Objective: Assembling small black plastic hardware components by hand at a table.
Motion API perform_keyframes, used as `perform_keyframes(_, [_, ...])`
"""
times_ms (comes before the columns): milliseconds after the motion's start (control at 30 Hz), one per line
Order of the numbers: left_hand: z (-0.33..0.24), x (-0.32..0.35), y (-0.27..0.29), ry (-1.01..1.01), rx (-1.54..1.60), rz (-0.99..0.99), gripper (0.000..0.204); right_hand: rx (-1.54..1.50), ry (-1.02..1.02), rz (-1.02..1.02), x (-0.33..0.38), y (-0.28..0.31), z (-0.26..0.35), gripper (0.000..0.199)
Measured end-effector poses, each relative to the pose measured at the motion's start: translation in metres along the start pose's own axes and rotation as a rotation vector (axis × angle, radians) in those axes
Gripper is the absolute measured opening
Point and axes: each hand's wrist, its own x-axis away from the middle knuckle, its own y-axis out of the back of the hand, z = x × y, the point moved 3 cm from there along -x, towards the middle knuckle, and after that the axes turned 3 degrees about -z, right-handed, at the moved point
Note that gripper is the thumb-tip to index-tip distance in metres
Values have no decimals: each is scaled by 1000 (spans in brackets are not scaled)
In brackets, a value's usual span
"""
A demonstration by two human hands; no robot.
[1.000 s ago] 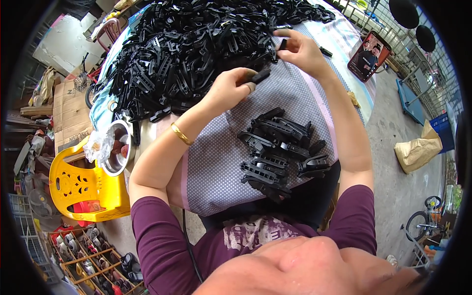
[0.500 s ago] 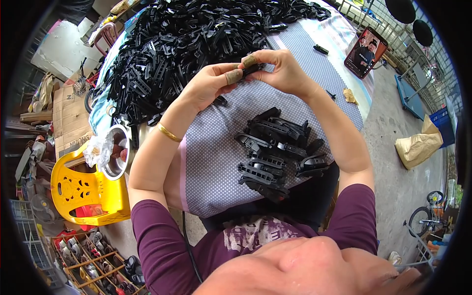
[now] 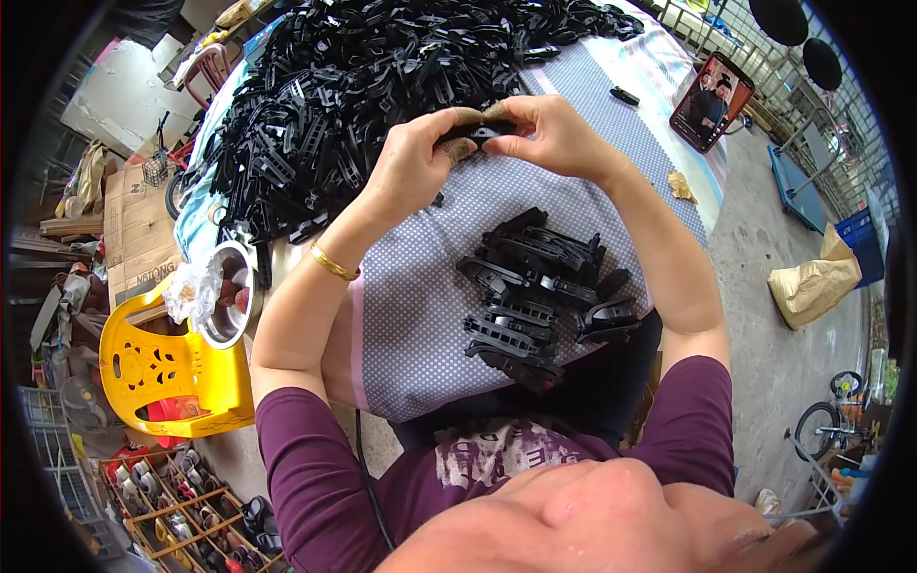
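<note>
Both my hands are closed on one small black plastic part (image 3: 485, 132), held above the patterned cloth at the near edge of a big heap. My left hand (image 3: 417, 151) grips its left end and my right hand (image 3: 552, 138) its right end, thumbs below and fingertips above. Tan wraps cover some fingertips. Much of the part is hidden by the fingers. Behind them rises the heap of loose black plastic parts (image 3: 325, 95). Nearer to me, between my forearms, lies a smaller group of black plastic pieces (image 3: 535, 286), partly in rows.
A phone (image 3: 712, 102) on a stand shows a video at the right of the cloth-covered table (image 3: 401, 353). One black piece (image 3: 624, 96) lies apart. A yellow chair (image 3: 162, 372) with a metal bowl (image 3: 239, 320) stands left; a paper bag (image 3: 812, 282) sits right.
My hands have turned the black part, and more of its surface shows between them. My left hand has shifted slightly right and up. The heap and the smaller group look the same.
</note>
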Motion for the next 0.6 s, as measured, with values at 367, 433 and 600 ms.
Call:
perform_keyframes(367, [9,11,-30,46,91,266,28,-305,-154,-285,-7,34,-33,27])
perform_keyframes(433, [0,17,-42,-82,13,373,29,-267,-137,-337,-9,36,-48,27])
perform_keyframes(600, [8,16,-42,-149,10,422,27,596,286,-352,-10,7,-37,33])
